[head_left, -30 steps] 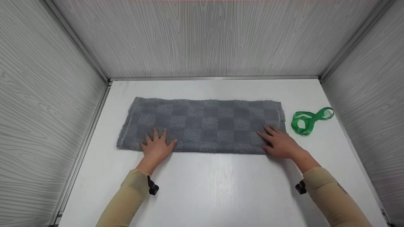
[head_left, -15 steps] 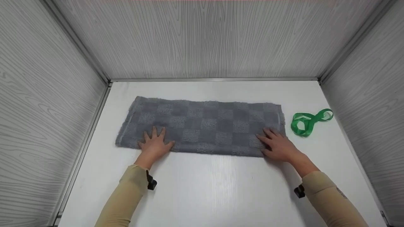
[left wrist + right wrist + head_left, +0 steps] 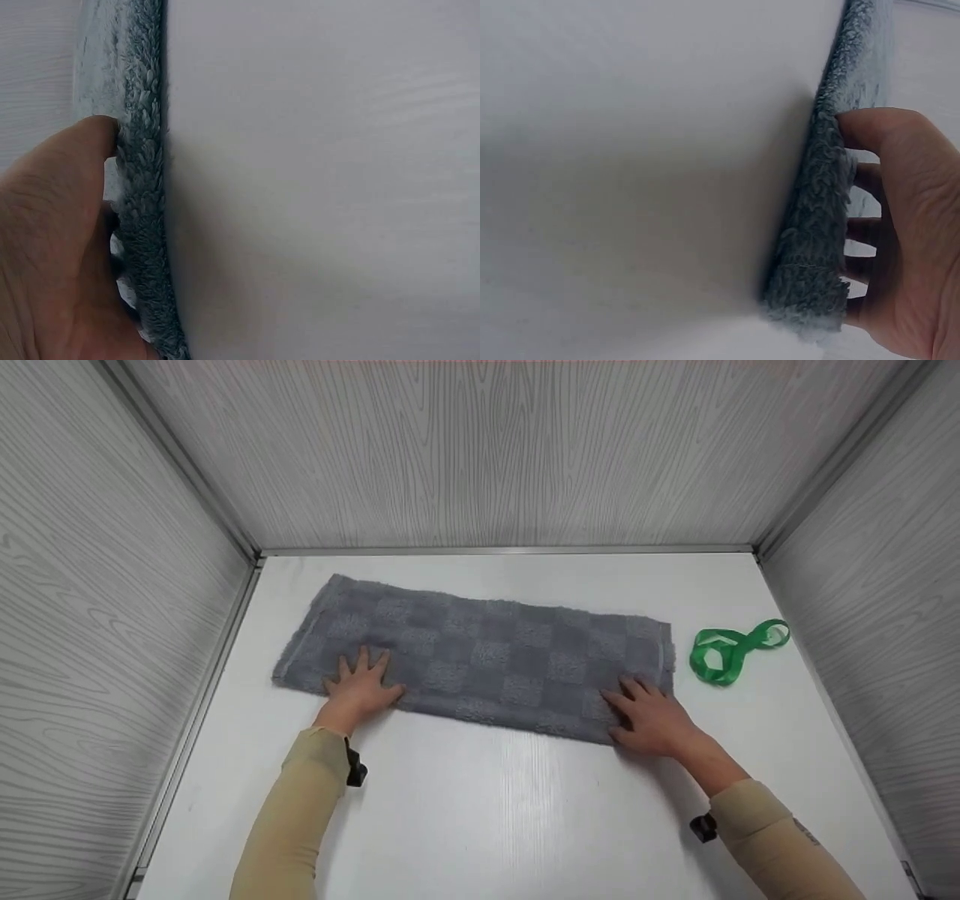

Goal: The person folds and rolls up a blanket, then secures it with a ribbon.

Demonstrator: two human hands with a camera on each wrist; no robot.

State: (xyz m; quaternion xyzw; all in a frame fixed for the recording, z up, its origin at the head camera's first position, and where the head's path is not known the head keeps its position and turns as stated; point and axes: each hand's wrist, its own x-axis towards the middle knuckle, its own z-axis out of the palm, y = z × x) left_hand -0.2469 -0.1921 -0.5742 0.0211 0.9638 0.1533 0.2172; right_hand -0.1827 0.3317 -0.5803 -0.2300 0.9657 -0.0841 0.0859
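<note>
Cloth (image 3: 487,656) on white table (image 3: 480,810), wood-grained walls (image 3: 480,450) around.

No text, label, brand or number can be read; a small dark mark (image 3: 806,831) on the right sleeve (image 3: 784,856), just beside its folded cuff (image 3: 748,810), is too blurred to make out.

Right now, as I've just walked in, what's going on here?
Someone's left hand and right hand rest, fingers spread, on a gray checkered towel, near opposite ends of its near edge. The towel lies slanted on the white table, its right end nearer the person. A looped green ribbon lies apart, to its right.
</note>
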